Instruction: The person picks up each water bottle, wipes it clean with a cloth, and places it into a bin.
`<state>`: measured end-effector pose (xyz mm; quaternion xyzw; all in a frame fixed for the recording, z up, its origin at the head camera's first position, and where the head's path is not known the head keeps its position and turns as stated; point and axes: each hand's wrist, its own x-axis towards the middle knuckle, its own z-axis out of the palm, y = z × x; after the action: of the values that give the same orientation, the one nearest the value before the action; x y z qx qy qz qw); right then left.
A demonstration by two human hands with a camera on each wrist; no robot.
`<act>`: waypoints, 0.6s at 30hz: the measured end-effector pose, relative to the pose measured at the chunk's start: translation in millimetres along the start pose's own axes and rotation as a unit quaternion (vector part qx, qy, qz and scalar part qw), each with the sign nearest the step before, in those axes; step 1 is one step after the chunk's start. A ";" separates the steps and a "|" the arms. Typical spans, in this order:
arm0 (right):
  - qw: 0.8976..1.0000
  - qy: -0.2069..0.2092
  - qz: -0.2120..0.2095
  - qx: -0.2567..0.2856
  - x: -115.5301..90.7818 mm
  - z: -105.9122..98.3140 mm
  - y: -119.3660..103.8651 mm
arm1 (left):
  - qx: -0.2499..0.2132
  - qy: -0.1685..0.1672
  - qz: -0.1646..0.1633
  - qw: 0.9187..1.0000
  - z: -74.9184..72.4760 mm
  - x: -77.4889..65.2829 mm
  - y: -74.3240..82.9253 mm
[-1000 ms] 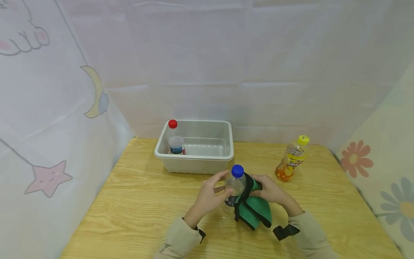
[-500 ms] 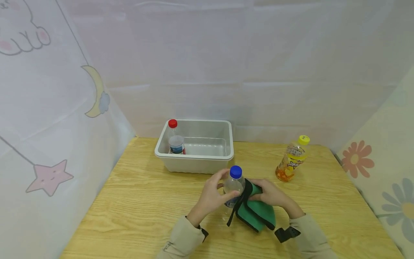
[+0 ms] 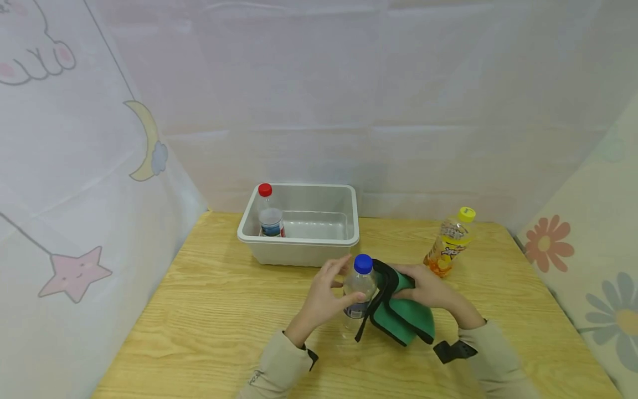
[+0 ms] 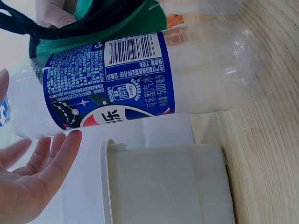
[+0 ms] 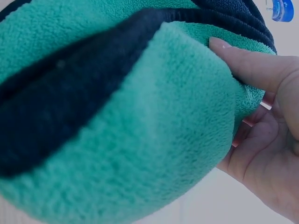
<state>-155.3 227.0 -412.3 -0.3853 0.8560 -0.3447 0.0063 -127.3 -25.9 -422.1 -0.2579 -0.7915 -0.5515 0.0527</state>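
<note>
A clear plastic bottle (image 3: 360,286) with a blue cap and a blue cola label stands upright on the wooden table. My left hand (image 3: 324,299) holds it around the upper part, thumb on the near side and fingers at the far left. In the left wrist view, fingertips meet the bottle (image 4: 112,84) at the label's edge. My right hand (image 3: 423,285) pinches a folded green cloth (image 3: 406,316) with black edging against the bottle's right side. The right wrist view shows the thumb on top of the cloth (image 5: 177,116), other fingers partly hidden underneath.
Behind the hands sits a light grey plastic bin (image 3: 299,252). A red-capped bottle (image 3: 271,216) stands in its left end. Toward the right rear of the table (image 3: 209,310) is a yellow-capped bottle (image 3: 451,244) with some orange drink in it.
My right hand has shifted a little to the right and away from me, drawing the cloth with it. The bottle has turned slightly, showing its label's barcode; my left hand stays around it.
</note>
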 end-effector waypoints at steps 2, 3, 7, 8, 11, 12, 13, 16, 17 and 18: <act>1.000 -0.002 0.000 -0.005 1.2 -3.5 -2.1 | -0.015 0.003 -0.007 1.000 -0.2 -0.1 -0.5; 1.000 -0.003 0.000 -0.005 1.7 -5.1 -3.3 | -0.022 0.006 -0.010 1.000 -0.2 -0.3 -0.8; 1.000 -0.006 -0.001 -0.009 3.5 -11.0 -7.7 | -0.038 0.014 -0.016 0.999 -0.7 -1.8 -2.5; 1.000 -0.006 -0.003 -0.010 4.0 -12.3 -8.6 | -0.037 0.014 -0.016 0.999 -0.7 -2.2 -3.7; 1.000 -0.008 -0.004 -0.019 5.4 -16.3 -11.0 | -0.033 0.009 -0.015 0.999 -1.4 -2.9 -6.5; 1.000 -0.008 -0.003 -0.021 6.1 -17.6 -11.7 | -0.033 0.005 -0.014 0.999 -1.7 -2.9 -7.5; 1.000 -0.007 -0.001 -0.023 6.8 -18.9 -12.5 | -0.033 0.001 -0.012 0.999 -2.2 -2.9 -8.0; 0.999 -0.007 0.002 -0.033 8.6 -23.5 -15.8 | -0.024 -0.006 -0.001 1.000 -3.9 -1.9 -8.3; 0.999 -0.007 0.004 -0.037 9.3 -25.0 -16.9 | -0.020 -0.006 0.003 1.000 -4.5 -1.4 -8.2; 0.999 -0.009 0.005 -0.038 10.1 -26.4 -18.0 | -0.015 -0.007 0.007 1.000 -5.2 -1.0 -7.9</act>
<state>-157.9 227.3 -378.9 -0.3842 0.8702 -0.3083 0.0008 -131.2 -32.9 -427.2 -0.2679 -0.7819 -0.5609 0.0477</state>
